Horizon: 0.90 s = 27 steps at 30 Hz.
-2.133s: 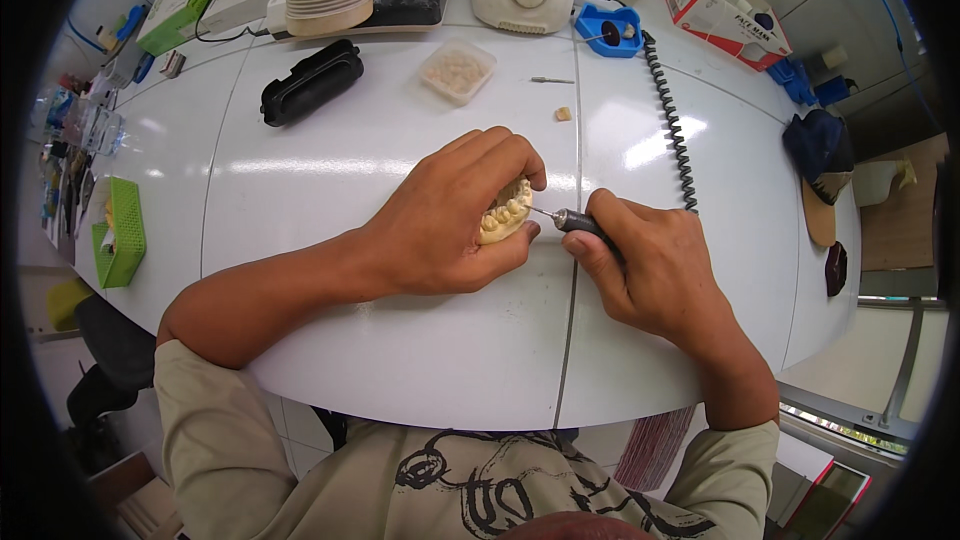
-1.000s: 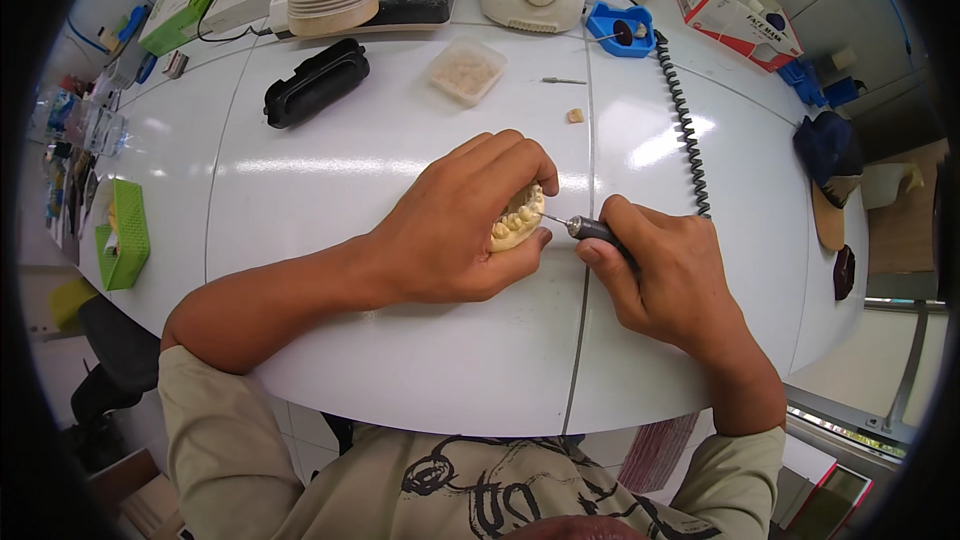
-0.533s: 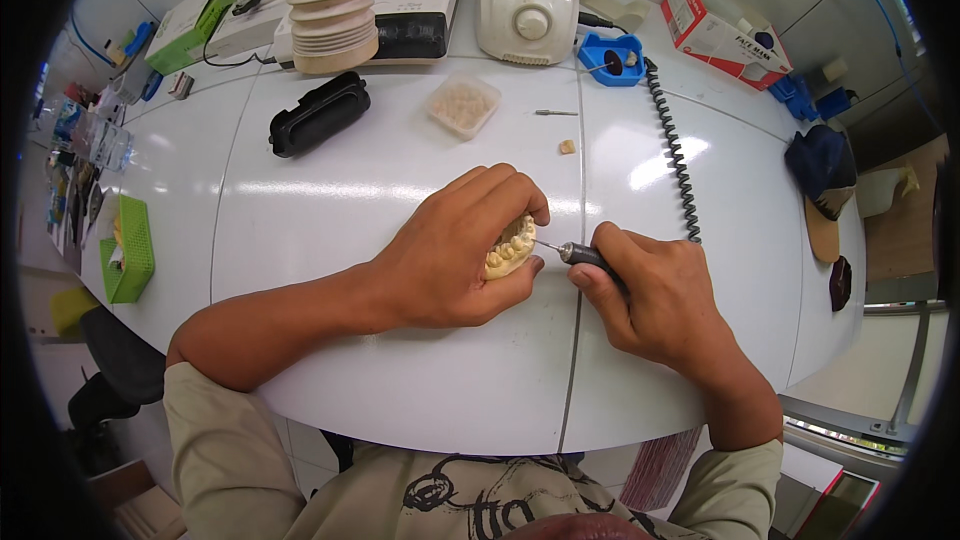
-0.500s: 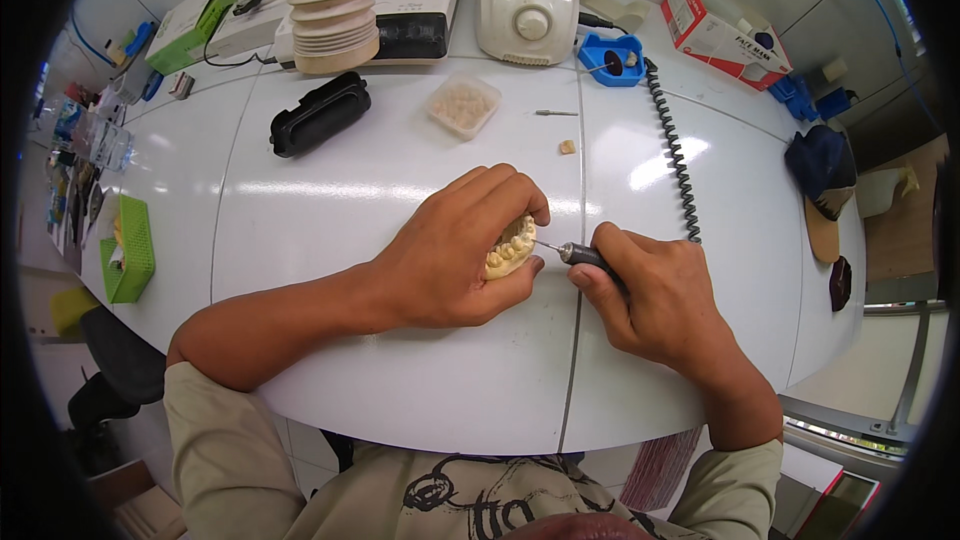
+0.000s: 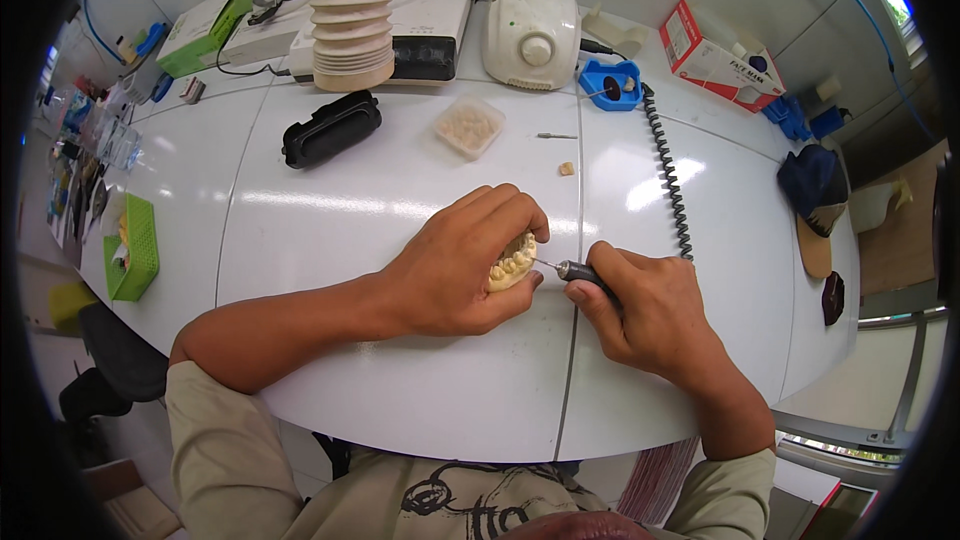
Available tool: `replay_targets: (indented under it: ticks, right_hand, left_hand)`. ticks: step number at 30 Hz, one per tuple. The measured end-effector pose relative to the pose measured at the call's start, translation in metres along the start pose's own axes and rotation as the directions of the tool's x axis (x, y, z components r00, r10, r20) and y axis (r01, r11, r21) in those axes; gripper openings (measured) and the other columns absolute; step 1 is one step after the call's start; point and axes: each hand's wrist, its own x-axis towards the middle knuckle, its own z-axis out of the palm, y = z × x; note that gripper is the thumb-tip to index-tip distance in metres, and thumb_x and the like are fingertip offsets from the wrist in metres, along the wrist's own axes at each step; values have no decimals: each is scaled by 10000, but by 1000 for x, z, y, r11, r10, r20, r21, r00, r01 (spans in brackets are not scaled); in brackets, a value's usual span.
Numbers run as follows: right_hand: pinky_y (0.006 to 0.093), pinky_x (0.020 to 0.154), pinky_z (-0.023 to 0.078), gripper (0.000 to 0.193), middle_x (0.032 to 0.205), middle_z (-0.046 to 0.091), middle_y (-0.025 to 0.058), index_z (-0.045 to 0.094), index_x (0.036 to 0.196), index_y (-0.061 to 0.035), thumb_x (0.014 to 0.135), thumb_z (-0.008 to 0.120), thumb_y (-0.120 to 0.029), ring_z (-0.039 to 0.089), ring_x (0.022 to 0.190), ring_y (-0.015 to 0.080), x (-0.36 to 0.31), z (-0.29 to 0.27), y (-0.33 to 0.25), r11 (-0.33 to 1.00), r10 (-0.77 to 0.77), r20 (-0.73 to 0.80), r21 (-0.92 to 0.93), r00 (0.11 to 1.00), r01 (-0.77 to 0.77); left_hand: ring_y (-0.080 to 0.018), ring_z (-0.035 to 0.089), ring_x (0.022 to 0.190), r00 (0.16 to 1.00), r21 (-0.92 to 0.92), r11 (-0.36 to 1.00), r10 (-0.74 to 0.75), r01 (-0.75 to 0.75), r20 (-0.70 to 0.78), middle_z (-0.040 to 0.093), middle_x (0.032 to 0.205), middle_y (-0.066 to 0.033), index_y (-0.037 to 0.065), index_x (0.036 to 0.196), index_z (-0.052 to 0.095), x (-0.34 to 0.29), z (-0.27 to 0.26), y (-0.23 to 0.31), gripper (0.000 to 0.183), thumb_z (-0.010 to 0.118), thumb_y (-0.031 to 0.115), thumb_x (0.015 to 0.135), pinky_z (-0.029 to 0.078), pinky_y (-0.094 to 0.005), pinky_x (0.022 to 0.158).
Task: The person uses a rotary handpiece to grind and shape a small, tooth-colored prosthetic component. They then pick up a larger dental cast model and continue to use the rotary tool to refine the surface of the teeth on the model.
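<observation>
My left hand is closed round a cream-coloured dental model, its row of teeth facing right between thumb and fingers. Part of the model is covered by the palm. In my right hand is a dark rotary handpiece, gripped like a pen. Its thin metal bur points left and reaches the model's right edge; whether the tip touches is too small to tell. A coiled black cord runs from near the right hand toward the back of the table.
Across the back stand a white control unit, a ribbed hose and a blue holder. Nearer lie a black case, a clear tub, a spare bur and a small tan block. A green basket sits far left.
The view has shifted slightly, so the table's things appear a little lower. Both hands keep their grips, and the bur stays at the model's right edge.
</observation>
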Motion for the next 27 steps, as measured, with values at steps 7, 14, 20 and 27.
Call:
replay_targets:
  ticks: [7, 14, 20, 27]
  right_hand:
    - [465, 518, 478, 391, 711, 676, 95, 607, 916, -71, 1112, 709, -393, 672, 567, 358, 0, 0, 0, 1000, -7, -3, -2, 1000, 7]
    - [471, 522, 480, 384, 718, 681, 98, 608, 925, -73, 1114, 705, -392, 673, 572, 363, 0, -1, 0, 1000, 3, 16, 1, 1000, -3]
    - [469, 519, 481, 386, 700, 669, 102, 609, 921, -73, 1116, 705, -393, 670, 563, 363, 0, 0, 0, 1000, -12, -13, 5, 1000, 12]
    - [465, 520, 480, 377, 684, 665, 106, 613, 926, -77, 1113, 711, -390, 667, 556, 360, 0, 2, 0, 1000, -9, -18, -3, 1000, 9]
  left_hand:
    - [-298, 612, 908, 1000, -8, 1000, 3, -3, -3, 605, 1030, -128, 26, 1159, 632, 0, 1, 0, 345, 814, 120, 880, 503, -421, 794]
    - [-303, 614, 908, 1000, 1, 1000, 7, -7, -3, 605, 1026, -133, 24, 1161, 631, -1, 1, 0, 355, 816, 112, 871, 503, -426, 796]
    - [-306, 615, 908, 1000, -16, 1000, 18, -18, -12, 608, 1027, -137, 23, 1161, 628, 0, 1, 0, 357, 814, 110, 870, 504, -427, 797]
    - [-309, 622, 914, 999, -1, 1000, 30, -30, -16, 612, 1035, -143, 24, 1163, 624, -1, 2, -2, 360, 815, 109, 870, 510, -433, 799]
